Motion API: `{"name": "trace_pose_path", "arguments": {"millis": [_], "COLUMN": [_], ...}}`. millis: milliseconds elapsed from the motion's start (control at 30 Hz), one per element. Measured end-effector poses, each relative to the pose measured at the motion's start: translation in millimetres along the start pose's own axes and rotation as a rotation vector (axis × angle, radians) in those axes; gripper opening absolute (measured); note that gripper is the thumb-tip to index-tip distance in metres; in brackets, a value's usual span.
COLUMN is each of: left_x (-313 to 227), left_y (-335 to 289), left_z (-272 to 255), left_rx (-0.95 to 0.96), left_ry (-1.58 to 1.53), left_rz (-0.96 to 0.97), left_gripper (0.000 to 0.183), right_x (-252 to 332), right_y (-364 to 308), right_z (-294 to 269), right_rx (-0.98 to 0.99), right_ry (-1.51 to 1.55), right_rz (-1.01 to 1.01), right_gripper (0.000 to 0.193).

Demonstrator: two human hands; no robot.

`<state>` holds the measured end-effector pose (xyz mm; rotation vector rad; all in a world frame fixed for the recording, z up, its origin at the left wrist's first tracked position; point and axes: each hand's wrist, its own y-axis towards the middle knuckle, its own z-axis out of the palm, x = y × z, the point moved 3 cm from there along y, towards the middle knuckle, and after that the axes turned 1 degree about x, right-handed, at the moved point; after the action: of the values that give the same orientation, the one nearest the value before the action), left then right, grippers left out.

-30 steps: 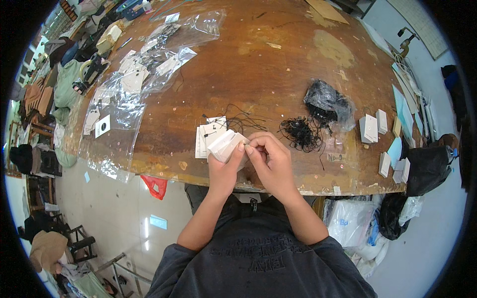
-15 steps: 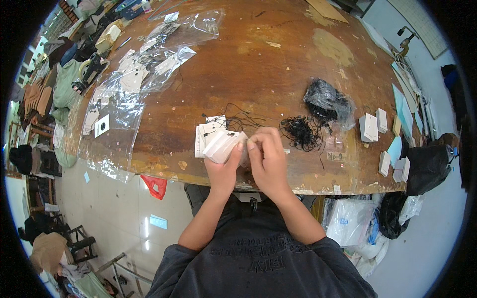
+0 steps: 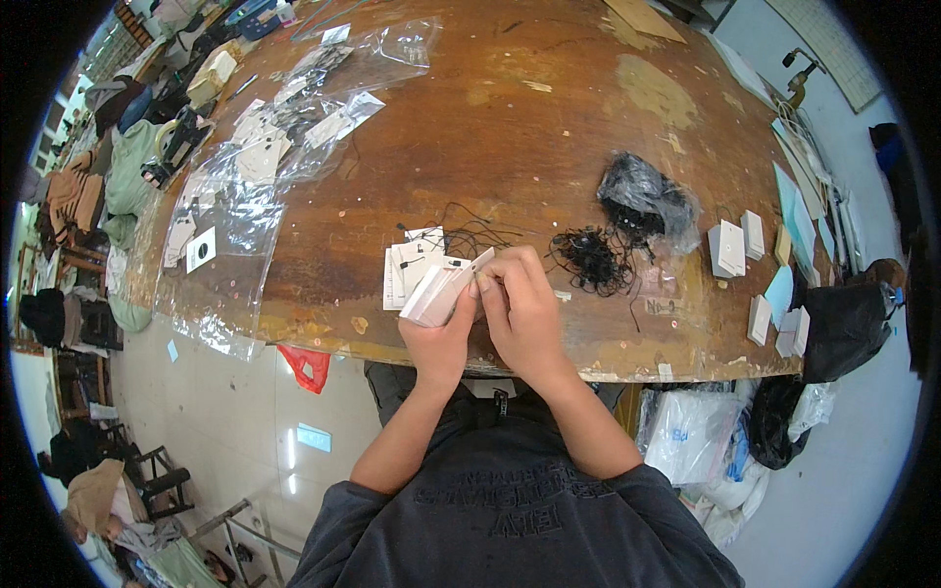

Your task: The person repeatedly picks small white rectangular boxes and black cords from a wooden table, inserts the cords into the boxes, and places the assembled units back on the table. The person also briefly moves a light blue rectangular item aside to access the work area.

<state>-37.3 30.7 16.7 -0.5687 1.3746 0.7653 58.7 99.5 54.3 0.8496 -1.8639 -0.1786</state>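
Observation:
My left hand point(image 3: 434, 350) is closed round a thick stack of white card tags point(image 3: 431, 298), held just above the table's near edge. One tag point(image 3: 479, 265) stands tilted away from the stack at its right side. Thumb and fingertips of my right hand point(image 3: 521, 316) pinch together at that tag's edge; whether a cord is also between them is too small to tell. Behind the stack lie loose white tags point(image 3: 393, 277) with thin black cords point(image 3: 472, 231) trailing to the right. A tangle of black cords point(image 3: 592, 263) rests to the right of my right hand.
A grey plastic bag of black cords point(image 3: 645, 196) sits behind the tangle. White tag stacks point(image 3: 726, 249) stand at the table's right side. Clear plastic bags point(image 3: 240, 309) with tags cover the left side. A black bag point(image 3: 845, 333) bulges beside the right edge of the wooden table point(image 3: 470, 157).
At the stack's right side, a tag now stands out more upright and apart. Both hands have shifted slightly left, and the right fingers still pinch beside the stack.

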Motion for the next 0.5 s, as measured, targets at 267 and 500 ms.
{"name": "trace_pose_path", "arguments": {"millis": [267,500], "left_x": [-17.2,-26.5], "left_y": [6.4,-1.8], "left_z": [-2.8,-7.3], "left_rx": [0.170,0.328], "left_ry": [0.378,0.652], "left_rz": [0.677,1.101], "left_gripper": [0.026,0.029], "right_x": [-11.4,-25.1], "right_y": [-1.0,5.2], "right_z": [-1.9,-23.6], "right_rx": [0.062,0.272], "right_ry": [0.252,0.265], "right_rz": [0.116,0.427], "right_gripper": [0.007,0.018]}}
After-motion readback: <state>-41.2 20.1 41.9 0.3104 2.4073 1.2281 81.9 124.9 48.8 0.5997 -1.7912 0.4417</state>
